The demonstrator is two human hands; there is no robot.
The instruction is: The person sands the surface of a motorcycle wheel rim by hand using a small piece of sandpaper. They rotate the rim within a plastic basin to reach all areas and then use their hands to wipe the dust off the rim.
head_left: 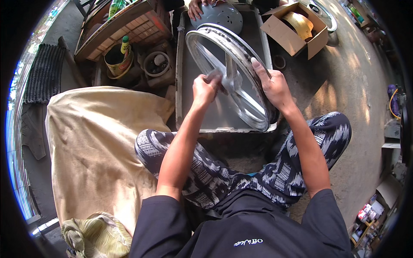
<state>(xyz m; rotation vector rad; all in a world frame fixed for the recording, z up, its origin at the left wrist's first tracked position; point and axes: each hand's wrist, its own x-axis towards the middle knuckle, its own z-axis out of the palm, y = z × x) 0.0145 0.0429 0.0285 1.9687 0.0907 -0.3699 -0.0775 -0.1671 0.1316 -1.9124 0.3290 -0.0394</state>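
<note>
- Grey, dusty floor (pixel 357 94) spreads to the right of the tray (pixel 221 130), streaked with patches of sunlight; a tan sheet (pixel 99 129) is draped to the tray's left and toward the person.
- Just left of the tray stand a white pot (pixel 157 63) and, beyond it, a bucket (pixel 117 66); an open cardboard box (pixel 277 32) with a gold curved piece (pixel 300 26) inside sits at the tray's far right.
- Wheel (pixel 232 81) stands tilted over the tray, between the person's two hands, its lowest edge by the tray's near right corner.
- Right hand (pixel 275 88) grasps the wheel's right edge, thumb laid along the rim.
- Left hand (pixel 204 89) is at the wheel's spokes, near the hub, its fingers closed on a small grey pad (pixel 214 75).
- Right fingertips are mostly out of sight behind the hand and rim; the pad's outline is hard to make out, and whether the wheel touches the tray cannot be told.
- At the tray's far end, another person's hand (pixel 195 9) rests on a grey dome (pixel 221 17) with holes; that person is cut off by the upper edge.
- Wheel looks pale silver, with a few broad spokes, shiny along its near lower rim and marked with dark smudges around its outer groove.
</note>
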